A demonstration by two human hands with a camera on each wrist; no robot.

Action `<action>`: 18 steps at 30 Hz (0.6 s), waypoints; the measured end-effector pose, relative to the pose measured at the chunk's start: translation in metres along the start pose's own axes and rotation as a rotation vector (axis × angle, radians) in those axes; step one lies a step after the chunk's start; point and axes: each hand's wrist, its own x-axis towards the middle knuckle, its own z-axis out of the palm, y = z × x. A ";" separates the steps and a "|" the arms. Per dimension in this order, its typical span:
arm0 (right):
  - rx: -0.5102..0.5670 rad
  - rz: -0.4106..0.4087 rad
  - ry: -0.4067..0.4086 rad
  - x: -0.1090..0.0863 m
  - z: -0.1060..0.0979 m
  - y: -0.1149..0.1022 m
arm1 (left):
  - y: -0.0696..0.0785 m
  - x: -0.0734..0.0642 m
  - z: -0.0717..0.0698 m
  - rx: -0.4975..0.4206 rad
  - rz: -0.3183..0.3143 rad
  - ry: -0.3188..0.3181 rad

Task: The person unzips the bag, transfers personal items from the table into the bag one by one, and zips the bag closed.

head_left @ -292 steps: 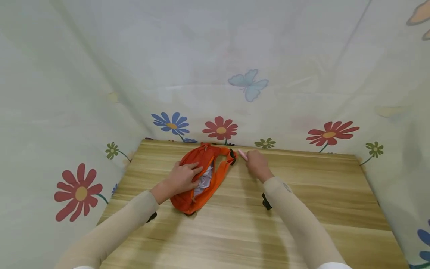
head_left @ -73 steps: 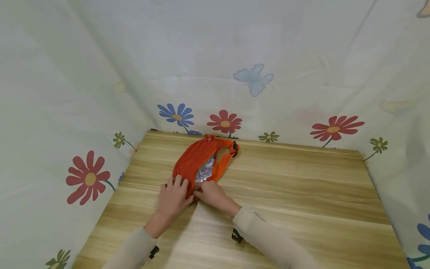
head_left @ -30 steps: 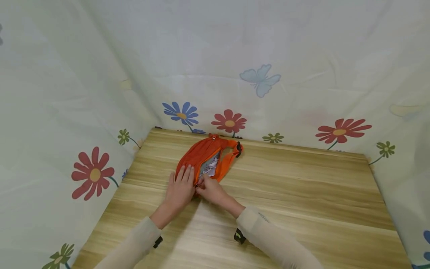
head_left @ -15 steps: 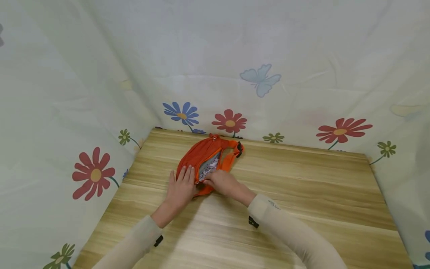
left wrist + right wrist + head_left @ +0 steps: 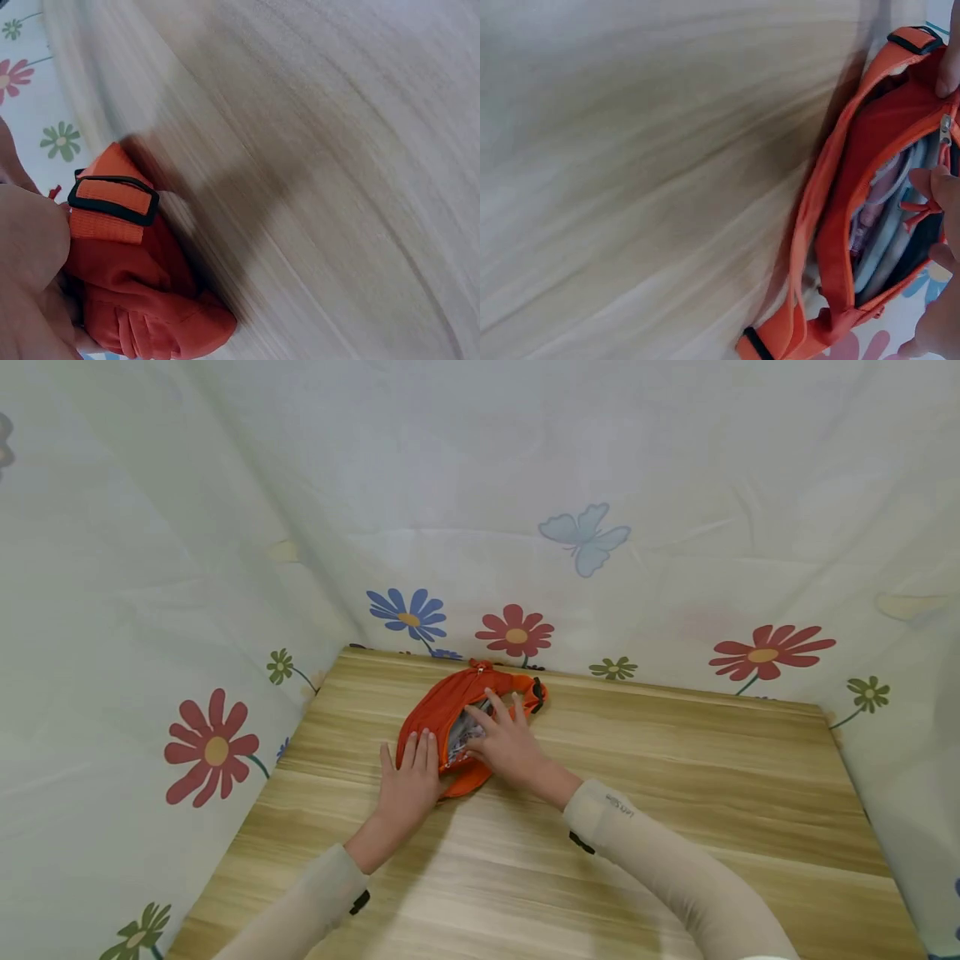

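Observation:
An orange-red waist bag (image 5: 442,702) lies on the table with its zip undone and its opening facing right. My left hand (image 5: 408,785) presses its lower end with straight fingers. Over the opening, my right hand (image 5: 513,747) has its fingers spread. In the right wrist view, a zip slider (image 5: 946,129) sits at one end of the opening, and the right thumb touches its red cord pull (image 5: 917,210). Inside are a pinkish item (image 5: 886,180) and pale grey-blue items (image 5: 885,240). The left wrist view shows a strap with a black buckle (image 5: 112,199) beside the left hand.
The wood-grain table (image 5: 675,777) meets a pale cloth backdrop (image 5: 420,468) printed with flowers at its back and sides. The bag's orange strap (image 5: 468,781) lies along its right side.
Earlier, my right hand held a pink stick-like thing right of the bag. It then pinched at the zip's lower end, and now its fingers have spread upward over the opening. The left hand stays put.

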 end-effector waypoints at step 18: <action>0.063 0.024 -0.002 -0.005 0.015 0.020 | 0.008 -0.001 -0.005 -0.013 -0.057 -0.247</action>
